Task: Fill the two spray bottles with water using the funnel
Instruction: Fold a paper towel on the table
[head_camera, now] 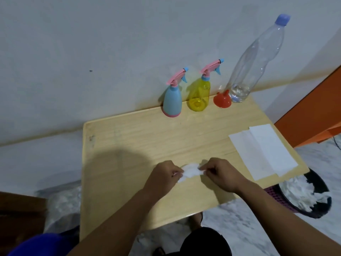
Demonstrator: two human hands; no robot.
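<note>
A blue spray bottle (172,100) and a yellow spray bottle (200,93) stand at the back of the wooden table (129,145), both with pink trigger heads on. To their right a red funnel (222,100) lies mouth-down beside a tall clear water bottle (254,60) with a blue cap and a little water at its bottom. Near the table's front, my left hand (164,177) and my right hand (221,174) pinch the two ends of a crumpled white tissue (190,171) lying on the wood.
Flat white paper sheets (263,152) lie at the table's right edge. A dark bin (306,196) holding used tissues stands on the floor to the right. An orange cabinet (313,111) is beyond. The wall runs right behind the bottles.
</note>
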